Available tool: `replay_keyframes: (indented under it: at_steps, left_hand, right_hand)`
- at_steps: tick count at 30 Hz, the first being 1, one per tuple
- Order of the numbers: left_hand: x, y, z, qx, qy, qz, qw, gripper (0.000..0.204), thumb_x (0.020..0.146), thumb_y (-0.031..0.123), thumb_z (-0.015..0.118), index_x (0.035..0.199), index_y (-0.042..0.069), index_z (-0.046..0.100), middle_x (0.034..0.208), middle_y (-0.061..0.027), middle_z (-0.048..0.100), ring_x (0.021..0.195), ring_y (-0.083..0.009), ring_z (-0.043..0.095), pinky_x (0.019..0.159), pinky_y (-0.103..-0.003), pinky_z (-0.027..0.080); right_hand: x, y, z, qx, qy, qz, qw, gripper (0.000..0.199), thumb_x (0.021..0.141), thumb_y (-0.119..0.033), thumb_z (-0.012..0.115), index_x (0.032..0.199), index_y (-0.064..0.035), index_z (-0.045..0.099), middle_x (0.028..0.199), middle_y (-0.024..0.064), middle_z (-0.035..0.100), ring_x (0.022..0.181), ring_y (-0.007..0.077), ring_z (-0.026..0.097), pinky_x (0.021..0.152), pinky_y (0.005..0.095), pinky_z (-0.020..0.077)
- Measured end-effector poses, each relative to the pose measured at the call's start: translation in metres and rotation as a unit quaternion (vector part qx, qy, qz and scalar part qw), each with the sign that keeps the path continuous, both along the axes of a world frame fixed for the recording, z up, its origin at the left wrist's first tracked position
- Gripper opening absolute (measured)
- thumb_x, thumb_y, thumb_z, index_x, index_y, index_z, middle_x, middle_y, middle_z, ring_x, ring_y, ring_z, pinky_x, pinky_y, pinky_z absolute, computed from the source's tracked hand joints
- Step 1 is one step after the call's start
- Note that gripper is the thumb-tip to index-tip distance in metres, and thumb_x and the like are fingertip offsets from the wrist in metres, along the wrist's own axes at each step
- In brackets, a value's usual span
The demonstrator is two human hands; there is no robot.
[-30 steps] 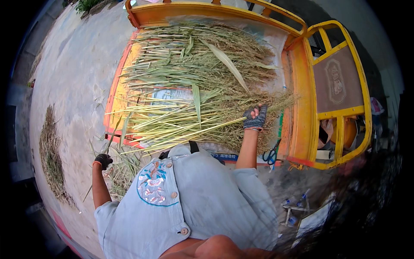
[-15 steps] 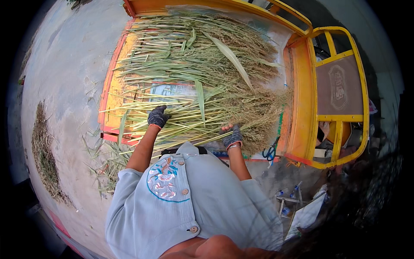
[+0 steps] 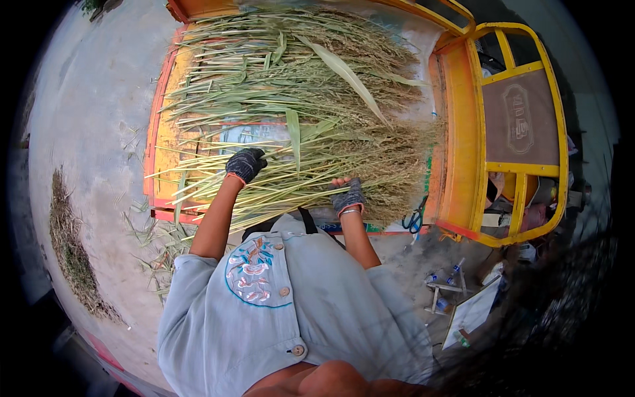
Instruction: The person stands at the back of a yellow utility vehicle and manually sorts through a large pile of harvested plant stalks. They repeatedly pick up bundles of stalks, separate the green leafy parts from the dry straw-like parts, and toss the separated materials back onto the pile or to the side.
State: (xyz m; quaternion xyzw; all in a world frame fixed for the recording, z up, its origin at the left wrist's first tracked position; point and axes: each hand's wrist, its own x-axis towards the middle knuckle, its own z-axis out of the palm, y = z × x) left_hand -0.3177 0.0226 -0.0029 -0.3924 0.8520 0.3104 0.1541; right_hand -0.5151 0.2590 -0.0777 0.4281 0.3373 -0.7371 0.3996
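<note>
Cut broomcorn stalks (image 3: pixel 211 173) lie crosswise on a yellow cart bed, their feathery seed heads (image 3: pixel 397 175) toward the right. Over the pale stalk ends of the near bunch is my left hand (image 3: pixel 246 165) in a dark knitted glove, its fingers curled around some stalks. My right hand (image 3: pixel 348 196), gloved with bare fingertips showing, is closed on the near edge of that bunch, just below the seed heads. A thicker bunch (image 3: pixel 264 79) with green leaves fills the far part of the bed. One long, broad, pale leaf (image 3: pixel 347 76) lies across it.
Dark-handled scissors (image 3: pixel 414 220) hang at the bed's near right edge. A yellow metal frame with a brown panel (image 3: pixel 519 126) stands at the right. Leaf scraps (image 3: pixel 162 255) litter the ground near my left arm, and a dried plant heap (image 3: pixel 76 251) lies farther left.
The view has shifted, so the cart sits slightly higher and farther left. My left hand has slid a little to the right along the stalks. My right hand keeps its place on the bunch.
</note>
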Motion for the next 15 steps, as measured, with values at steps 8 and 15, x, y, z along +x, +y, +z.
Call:
replay_keyframes:
  at_steps: [8,15]
  left_hand:
    - [0.038,0.026,0.088,-0.032,0.123,0.091,0.988,0.031,0.080,0.033,0.056,0.083,0.004,0.064,0.066,-0.0156,0.060,0.058,-0.0258,0.058,0.056,-0.036,0.044]
    - [0.032,0.066,0.091,0.068,0.173,0.114,0.976,0.033,0.084,0.033,0.050,0.074,0.004,0.062,0.056,-0.0141,0.057,0.051,-0.0258,0.057,0.052,-0.038,0.043]
  right_hand:
    - [-0.039,-0.074,0.005,0.048,-0.006,-0.008,0.999,0.032,0.090,-0.035,0.043,0.077,-0.0057,0.043,0.063,0.0070,0.043,0.058,0.0214,0.041,0.061,0.0377,0.0428]
    - [-0.066,-0.059,-0.076,0.148,-0.020,0.160,0.976,0.027,0.085,-0.026,0.053,0.089,-0.0007,0.046,0.064,0.0083,0.046,0.051,0.0220,0.043,0.050,0.0380,0.0439]
